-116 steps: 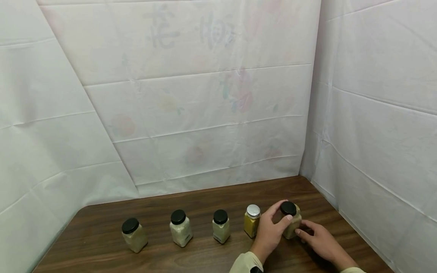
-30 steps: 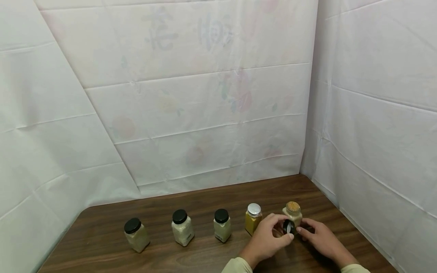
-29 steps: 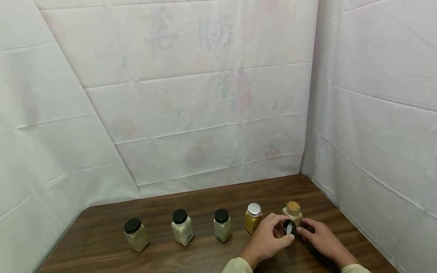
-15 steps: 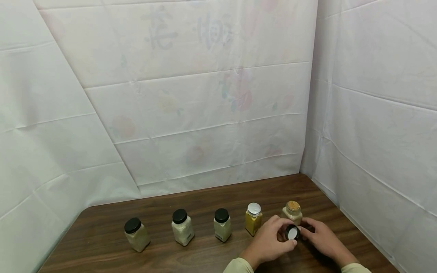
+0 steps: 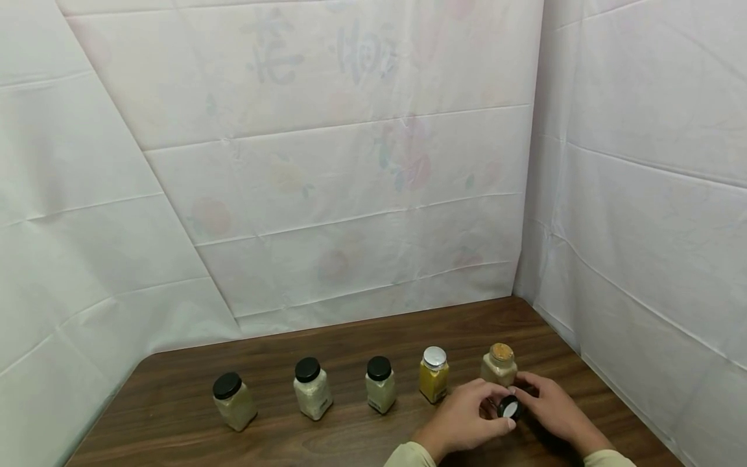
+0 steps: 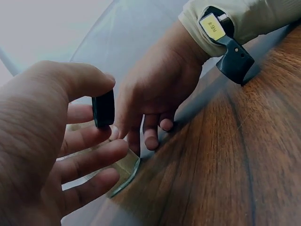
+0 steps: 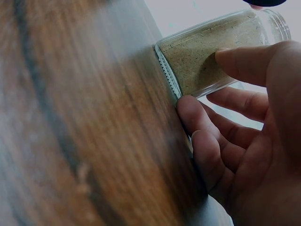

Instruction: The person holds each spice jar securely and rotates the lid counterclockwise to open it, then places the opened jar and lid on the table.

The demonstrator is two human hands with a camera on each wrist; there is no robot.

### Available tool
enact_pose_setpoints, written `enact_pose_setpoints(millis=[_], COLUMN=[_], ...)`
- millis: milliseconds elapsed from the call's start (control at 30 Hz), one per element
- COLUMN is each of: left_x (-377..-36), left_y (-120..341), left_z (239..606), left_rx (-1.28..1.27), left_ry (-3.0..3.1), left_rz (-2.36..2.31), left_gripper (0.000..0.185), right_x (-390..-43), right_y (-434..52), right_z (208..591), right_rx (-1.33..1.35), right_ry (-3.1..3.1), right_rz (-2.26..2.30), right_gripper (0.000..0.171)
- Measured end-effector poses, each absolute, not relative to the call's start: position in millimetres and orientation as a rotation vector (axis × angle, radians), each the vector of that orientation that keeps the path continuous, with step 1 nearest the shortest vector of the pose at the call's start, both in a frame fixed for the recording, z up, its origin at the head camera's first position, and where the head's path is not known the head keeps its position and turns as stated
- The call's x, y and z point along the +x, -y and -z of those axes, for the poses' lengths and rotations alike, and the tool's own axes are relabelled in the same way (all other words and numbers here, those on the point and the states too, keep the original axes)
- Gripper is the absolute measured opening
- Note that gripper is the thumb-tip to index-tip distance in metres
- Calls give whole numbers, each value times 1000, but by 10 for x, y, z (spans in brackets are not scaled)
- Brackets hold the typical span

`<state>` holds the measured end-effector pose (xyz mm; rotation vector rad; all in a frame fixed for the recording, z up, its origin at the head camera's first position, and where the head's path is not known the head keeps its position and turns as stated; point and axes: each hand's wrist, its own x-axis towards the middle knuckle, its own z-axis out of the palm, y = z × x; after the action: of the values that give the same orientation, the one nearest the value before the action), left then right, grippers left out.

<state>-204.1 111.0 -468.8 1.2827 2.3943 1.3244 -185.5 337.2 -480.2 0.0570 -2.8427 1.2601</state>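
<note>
My left hand [image 5: 467,415] pinches a black screw lid [image 5: 510,408] between thumb and fingers, its pale inner side towards the head camera. In the left wrist view the lid [image 6: 103,109] is edge-on under the thumb. Just behind it stands an uncapped glass jar [image 5: 498,371] of beige-green powder, upright on the table, its mouth showing brownish-orange. My right hand [image 5: 553,410] holds the jar low on its right side; the right wrist view shows the thumb against the jar's glass [image 7: 188,59] and fingers on the other side.
To the left stands a jar of yellow powder [image 5: 433,384] with a silver lid. Further left are three black-lidded jars [image 5: 380,394] [image 5: 314,397] [image 5: 236,410] in a loose row. White cloth [image 5: 362,194] hangs behind the brown wooden table [image 5: 175,389] and along both sides.
The black lid, on the jar in the oldest frame, is now off it in my left hand. Over the last second that hand has carried it slightly right and nearer me. My right hand stays at the jar.
</note>
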Motion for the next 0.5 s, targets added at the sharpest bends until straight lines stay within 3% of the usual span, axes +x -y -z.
enact_pose_setpoints(millis=[500], left_x=[-2044], left_y=[-1192], left_z=[4707], left_rx=[1274], left_ry=[-2481], left_rz=[-1012], left_gripper=[34], right_x=[-1842], right_y=[-3391], right_z=[4763], right_rx=[23], right_ry=[2844], right_rz=[-1332], right_gripper=[54])
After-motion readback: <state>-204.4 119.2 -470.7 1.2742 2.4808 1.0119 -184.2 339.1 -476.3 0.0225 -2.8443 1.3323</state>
